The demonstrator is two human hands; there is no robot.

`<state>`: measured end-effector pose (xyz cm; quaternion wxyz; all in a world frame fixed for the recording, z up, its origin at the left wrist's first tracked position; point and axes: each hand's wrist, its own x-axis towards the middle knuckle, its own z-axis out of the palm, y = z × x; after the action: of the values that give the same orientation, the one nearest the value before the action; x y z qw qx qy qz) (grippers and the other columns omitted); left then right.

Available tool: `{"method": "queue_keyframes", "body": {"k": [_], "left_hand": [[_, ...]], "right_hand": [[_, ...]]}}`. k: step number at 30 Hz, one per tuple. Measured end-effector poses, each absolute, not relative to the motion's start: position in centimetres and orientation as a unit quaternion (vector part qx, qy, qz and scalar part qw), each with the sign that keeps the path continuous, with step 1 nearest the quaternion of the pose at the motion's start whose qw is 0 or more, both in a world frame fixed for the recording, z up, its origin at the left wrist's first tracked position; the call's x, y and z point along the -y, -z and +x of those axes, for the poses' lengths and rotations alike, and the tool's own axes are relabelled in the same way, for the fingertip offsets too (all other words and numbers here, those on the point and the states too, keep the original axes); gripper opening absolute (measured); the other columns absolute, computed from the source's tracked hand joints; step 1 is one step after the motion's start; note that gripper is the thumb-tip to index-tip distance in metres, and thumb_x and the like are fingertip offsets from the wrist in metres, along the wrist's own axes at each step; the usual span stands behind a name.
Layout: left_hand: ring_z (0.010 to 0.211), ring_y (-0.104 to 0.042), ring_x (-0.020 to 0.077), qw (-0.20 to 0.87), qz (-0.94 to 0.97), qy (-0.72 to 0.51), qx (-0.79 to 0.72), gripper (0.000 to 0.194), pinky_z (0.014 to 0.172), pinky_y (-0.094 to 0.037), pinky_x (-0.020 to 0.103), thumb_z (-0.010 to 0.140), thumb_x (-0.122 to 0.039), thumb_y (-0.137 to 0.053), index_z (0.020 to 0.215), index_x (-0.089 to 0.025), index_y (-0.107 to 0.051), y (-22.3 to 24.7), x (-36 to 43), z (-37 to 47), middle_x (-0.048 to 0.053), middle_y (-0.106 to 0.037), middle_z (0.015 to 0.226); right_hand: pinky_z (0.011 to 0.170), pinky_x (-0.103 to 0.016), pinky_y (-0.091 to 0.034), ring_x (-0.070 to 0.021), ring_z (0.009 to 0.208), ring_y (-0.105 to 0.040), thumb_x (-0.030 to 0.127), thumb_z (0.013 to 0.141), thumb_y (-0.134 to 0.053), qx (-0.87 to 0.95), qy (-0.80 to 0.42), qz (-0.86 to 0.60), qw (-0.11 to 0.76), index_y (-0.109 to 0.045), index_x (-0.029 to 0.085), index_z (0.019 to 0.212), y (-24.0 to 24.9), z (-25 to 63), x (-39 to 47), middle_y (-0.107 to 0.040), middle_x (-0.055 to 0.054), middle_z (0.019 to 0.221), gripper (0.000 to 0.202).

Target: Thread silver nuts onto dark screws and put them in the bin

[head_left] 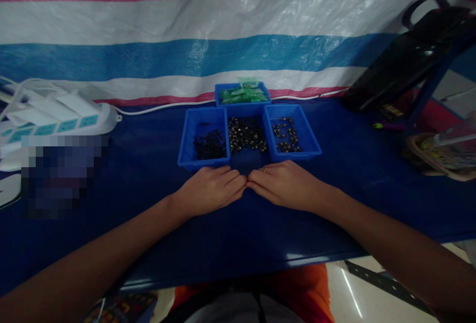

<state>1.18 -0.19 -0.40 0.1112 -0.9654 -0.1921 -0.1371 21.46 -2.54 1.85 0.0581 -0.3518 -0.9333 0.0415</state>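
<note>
My left hand [212,190] and my right hand [285,185] meet just in front of the blue bins, knuckles up. Both have curled fingers, and their fingertips touch; anything pinched there is hidden. Nearest my left hand is a blue bin [183,137] of thin black pieces [210,145], perhaps screws. Beyond my right hand stands another blue bin [310,137], scattered with small dark, shiny metal parts [290,137]. Between these bins lies a heap of similar shiny metal parts [247,134]. Behind it, a smaller blue bin [217,96] holds green pieces [243,95], partly under clear plastic.
White power strips [89,119] with plugs stand at the left, and a white cable [159,109] runs along the back. A black bottle [394,60] leans at the right near a basket [442,166]. Striped sheeting [186,60] hangs behind the blue tabletop [238,243].
</note>
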Motion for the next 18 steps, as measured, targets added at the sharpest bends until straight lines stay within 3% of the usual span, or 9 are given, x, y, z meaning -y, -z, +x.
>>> {"method": "queue_keyframes", "body": {"k": [11,18], "left_hand": [[0.063,-0.055,0.0138,0.099,-0.960,0.120,0.232,0.021,0.052,-0.040,0.025,0.089,-0.029,-0.038,0.078,-0.017,-0.052,0.59,0.18,1.09,-0.001,-0.056,0.068],[0.067,-0.058,0.0131,0.024,-0.961,0.107,0.252,0.024,0.056,-0.043,0.023,0.090,-0.033,-0.037,0.083,-0.016,-0.053,0.37,0.30,1.00,-0.001,-0.058,0.071]], "right_hand": [[0.062,-0.024,-0.035,-0.0136,0.070,-0.060,0.027,0.092,-0.035,0.921,-0.070,-0.380,0.049,-0.052,0.016,0.087,-2.12,21.85,2.18,-0.064,-0.003,0.077,0.021],[0.059,-0.024,-0.033,-0.0133,0.066,-0.059,0.025,0.090,-0.040,0.915,-0.085,-0.393,0.028,-0.051,0.016,0.088,-2.28,21.90,2.10,-0.064,-0.003,0.074,0.014]]}}
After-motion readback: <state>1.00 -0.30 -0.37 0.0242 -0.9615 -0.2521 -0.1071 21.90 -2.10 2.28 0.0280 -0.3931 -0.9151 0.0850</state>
